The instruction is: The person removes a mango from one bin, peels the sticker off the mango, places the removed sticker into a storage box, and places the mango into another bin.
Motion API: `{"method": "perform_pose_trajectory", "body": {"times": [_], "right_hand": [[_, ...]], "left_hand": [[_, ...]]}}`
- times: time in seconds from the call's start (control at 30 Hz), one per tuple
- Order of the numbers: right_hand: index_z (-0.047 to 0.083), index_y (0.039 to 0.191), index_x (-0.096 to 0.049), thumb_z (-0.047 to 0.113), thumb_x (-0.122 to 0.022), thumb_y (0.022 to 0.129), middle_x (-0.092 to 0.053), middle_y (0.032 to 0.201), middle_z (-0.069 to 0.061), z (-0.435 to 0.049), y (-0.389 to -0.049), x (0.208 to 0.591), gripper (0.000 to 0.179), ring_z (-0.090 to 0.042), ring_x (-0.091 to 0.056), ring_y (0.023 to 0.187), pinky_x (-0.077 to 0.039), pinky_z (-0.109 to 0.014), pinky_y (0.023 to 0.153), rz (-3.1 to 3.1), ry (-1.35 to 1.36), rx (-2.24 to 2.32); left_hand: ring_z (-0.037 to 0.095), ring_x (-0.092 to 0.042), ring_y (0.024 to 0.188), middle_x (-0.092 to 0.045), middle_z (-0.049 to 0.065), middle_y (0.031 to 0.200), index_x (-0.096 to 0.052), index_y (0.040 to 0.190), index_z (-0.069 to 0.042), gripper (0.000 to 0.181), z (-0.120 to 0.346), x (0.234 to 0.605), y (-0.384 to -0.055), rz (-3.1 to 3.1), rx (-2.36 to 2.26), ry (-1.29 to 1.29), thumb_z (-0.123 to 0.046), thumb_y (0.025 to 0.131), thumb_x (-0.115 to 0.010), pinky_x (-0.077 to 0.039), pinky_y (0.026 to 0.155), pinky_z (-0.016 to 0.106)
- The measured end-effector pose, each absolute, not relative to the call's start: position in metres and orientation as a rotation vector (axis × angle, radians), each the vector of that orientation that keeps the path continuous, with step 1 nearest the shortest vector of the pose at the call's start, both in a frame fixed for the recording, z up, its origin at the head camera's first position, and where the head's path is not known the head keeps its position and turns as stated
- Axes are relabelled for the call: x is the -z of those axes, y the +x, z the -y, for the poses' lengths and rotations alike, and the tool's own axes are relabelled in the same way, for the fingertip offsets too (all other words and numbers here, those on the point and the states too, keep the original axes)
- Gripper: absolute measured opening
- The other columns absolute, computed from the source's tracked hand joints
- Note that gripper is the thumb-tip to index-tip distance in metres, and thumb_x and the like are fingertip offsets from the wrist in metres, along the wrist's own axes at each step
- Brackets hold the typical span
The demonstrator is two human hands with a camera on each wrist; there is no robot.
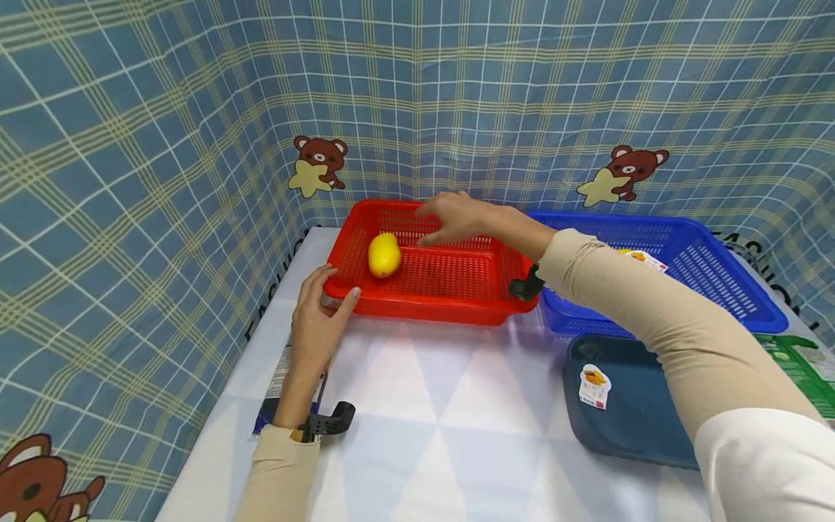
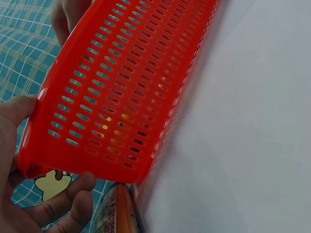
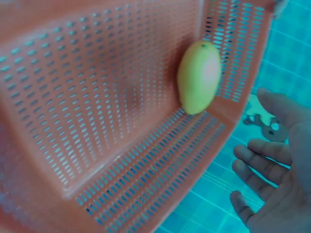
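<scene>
A red plastic basket (image 1: 424,308) with slotted sides stands on the table against the back cloth. Inside it, toward the left end, lies one yellow mango (image 1: 385,255), also plain in the right wrist view. My left hand (image 1: 317,326) holds the basket's front left corner, thumb at the front rim and fingers round the left side. Over the basket's back part hovers my right hand (image 1: 453,217), its fingers spread and nothing in them. The right wrist view shows that hand's fingers (image 3: 262,165) loosely extended beyond the rim, apart from the mango.
To the right stands a blue basket (image 1: 730,279) with something yellow and a label card inside, partly behind my right arm. In front of it is a dark blue tray (image 1: 633,428) with a card. A green packet (image 1: 799,370) lies far right; another packet (image 1: 277,391) is under my left wrist.
</scene>
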State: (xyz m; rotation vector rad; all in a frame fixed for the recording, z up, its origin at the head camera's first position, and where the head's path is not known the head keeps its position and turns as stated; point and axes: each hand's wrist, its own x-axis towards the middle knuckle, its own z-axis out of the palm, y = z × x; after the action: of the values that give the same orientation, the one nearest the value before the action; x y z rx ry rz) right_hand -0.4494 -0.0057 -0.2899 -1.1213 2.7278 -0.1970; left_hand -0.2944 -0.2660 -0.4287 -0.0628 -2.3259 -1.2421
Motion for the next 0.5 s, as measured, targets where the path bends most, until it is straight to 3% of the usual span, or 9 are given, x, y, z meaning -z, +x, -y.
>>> {"method": "perform_pose_trajectory", "body": {"times": [0.27,0.5], "right_hand": [[0.007,0.141,-0.057,0.040,-0.066,0.095,-0.054,0.144,-0.012,-0.039,-0.408,0.270,0.057,-0.034,-0.039,0.139,-0.024,-0.059,0.114,-2.806,-1.245,0.259],[0.007,0.138,-0.060,0.036,-0.071,0.093,-0.056,0.141,-0.013,-0.083,-0.374,0.271,0.054,-0.034,-0.040,0.137,-0.020,-0.066,0.112,-2.839,-1.218,0.389]], "left_hand": [[0.022,-0.047,0.131,-0.042,-0.005,0.153,-0.053,0.143,-0.015,0.060,0.269,0.427,-0.295,2.336,1.226,-0.047,-0.041,0.093,-0.071,-0.054,0.090,0.044],[0.024,-0.047,0.131,-0.041,-0.003,0.153,-0.053,0.144,-0.014,0.059,0.265,0.429,-0.295,2.337,1.232,-0.055,-0.039,0.093,-0.070,-0.053,0.091,0.046]]}}
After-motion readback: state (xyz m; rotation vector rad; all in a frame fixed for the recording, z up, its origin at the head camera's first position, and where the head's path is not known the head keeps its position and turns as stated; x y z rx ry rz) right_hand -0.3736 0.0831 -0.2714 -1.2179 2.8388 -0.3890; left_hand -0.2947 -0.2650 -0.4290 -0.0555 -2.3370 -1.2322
